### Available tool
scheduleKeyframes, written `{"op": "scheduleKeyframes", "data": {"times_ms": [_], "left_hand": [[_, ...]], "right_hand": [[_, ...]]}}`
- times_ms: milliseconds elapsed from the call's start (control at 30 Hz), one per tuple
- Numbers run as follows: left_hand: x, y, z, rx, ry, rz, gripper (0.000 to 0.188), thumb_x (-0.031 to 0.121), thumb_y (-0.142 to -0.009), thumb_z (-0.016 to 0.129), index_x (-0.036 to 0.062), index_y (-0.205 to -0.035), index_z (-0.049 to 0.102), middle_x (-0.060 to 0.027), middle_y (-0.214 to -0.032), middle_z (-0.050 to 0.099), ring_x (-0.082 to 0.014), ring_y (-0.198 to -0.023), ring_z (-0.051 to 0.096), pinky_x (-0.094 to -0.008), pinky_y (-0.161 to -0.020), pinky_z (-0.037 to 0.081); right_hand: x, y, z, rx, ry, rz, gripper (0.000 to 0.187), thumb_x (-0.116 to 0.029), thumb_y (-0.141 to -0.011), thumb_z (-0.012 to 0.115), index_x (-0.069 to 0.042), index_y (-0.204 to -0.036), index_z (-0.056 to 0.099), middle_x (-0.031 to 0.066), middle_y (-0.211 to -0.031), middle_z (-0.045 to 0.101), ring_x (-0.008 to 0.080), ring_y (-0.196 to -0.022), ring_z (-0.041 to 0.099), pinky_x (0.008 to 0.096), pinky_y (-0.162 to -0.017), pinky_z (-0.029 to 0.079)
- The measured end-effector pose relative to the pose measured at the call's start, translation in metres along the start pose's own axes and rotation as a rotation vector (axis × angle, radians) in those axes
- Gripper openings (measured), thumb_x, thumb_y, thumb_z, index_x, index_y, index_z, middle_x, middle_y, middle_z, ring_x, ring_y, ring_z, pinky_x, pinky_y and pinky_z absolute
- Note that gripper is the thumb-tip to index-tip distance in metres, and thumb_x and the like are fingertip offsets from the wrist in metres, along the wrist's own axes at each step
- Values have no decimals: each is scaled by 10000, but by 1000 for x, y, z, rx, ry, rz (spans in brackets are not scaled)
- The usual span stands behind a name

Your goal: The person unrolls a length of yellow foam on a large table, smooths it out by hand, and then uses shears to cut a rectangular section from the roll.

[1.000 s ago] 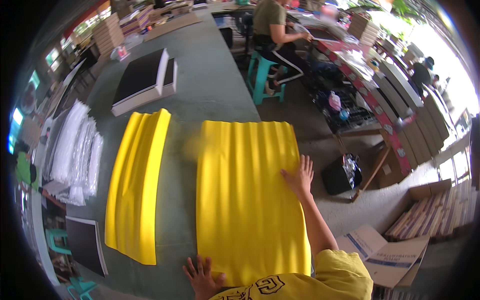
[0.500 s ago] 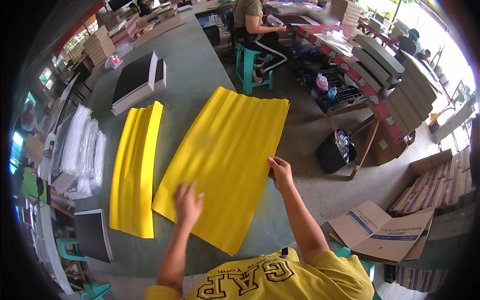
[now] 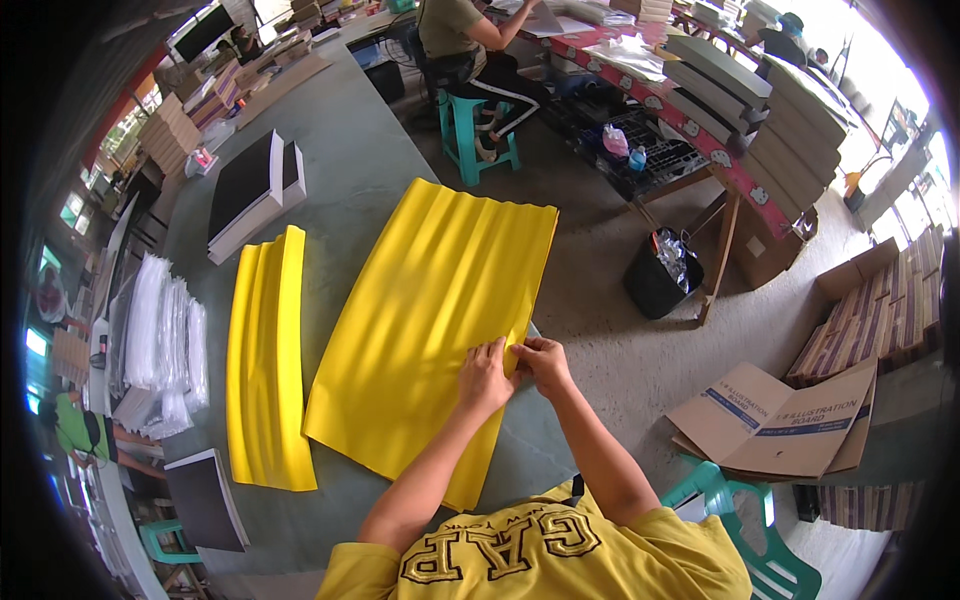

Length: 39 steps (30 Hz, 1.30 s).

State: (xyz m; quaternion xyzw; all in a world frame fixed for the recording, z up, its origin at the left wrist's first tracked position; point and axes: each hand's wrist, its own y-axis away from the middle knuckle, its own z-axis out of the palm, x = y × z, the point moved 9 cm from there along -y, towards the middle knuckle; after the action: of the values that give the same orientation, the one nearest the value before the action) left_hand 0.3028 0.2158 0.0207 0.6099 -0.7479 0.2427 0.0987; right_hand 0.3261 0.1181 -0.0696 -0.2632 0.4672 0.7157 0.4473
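Observation:
A large wavy yellow sheet (image 3: 420,300), maybe several layers thick, lies aslant on the grey-green table in front of me. My left hand (image 3: 486,380) rests on it near its right edge, fingers stretched out over the surface. Right beside it, my right hand (image 3: 543,366) pinches that same edge between thumb and fingers. The two hands nearly touch. To the left lies a narrower wavy yellow piece (image 3: 268,360), apart from the big sheet.
Black-topped stacks (image 3: 250,190) sit farther up the table (image 3: 345,130). Clear plastic packs (image 3: 160,330) and a black-covered stack (image 3: 207,500) line the left side. At right are an opened cardboard box (image 3: 780,420), a black bin (image 3: 660,275) and a green chair (image 3: 745,520). A seated person (image 3: 460,45) works beyond.
My left hand has moved right across the yellow sheet to its right edge, beside my right hand. The right hand still grips the edge, now lower along it. The view has shifted slightly.

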Motion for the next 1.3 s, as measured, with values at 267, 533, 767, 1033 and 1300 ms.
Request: {"op": "scheduleKeyframes", "data": {"times_ms": [267,533,767,1033,1300], "left_hand": [[-31,-9,-5,-19,452,-175,331,182,-678,633,-50,-908,583,-201,-813,624,-324,-766,620,-368,-699,499],[-53,-5,-13,-54,534,-301,186,163,-783,506,7,-846,586,-160,-581,545,-233,-492,558,-325,-482,428],[0,14,-3,-14,298,46,247,110,-746,557,-46,-937,564,-216,-917,578,-368,-888,531,-420,-775,442],[15,32,3,26,49,175,308,140,-747,563,-44,-992,531,-253,-958,531,-385,-966,490,-424,-833,418],[-18,-5,-16,61,129,57,454,338,-840,504,-25,-1113,493,-224,-1148,475,-374,-1089,430,-449,-918,342]], "right_hand": [[-1,2,1,-15,-121,52,189,-101,-817,598,51,-923,561,121,-864,624,198,-752,627,320,-690,537],[-19,21,-4,324,6,-112,172,-20,-822,552,5,-988,513,118,-879,594,171,-727,592,287,-616,521],[-8,7,-10,217,-38,-165,120,-20,-804,562,-2,-902,497,69,-780,571,120,-639,545,231,-539,469],[-13,5,-15,338,231,-136,286,-97,-772,646,-3,-982,477,79,-815,583,137,-664,573,249,-559,487],[-14,2,-4,182,364,-106,378,-82,-770,631,28,-1063,419,136,-846,598,182,-663,604,267,-528,505]]}}
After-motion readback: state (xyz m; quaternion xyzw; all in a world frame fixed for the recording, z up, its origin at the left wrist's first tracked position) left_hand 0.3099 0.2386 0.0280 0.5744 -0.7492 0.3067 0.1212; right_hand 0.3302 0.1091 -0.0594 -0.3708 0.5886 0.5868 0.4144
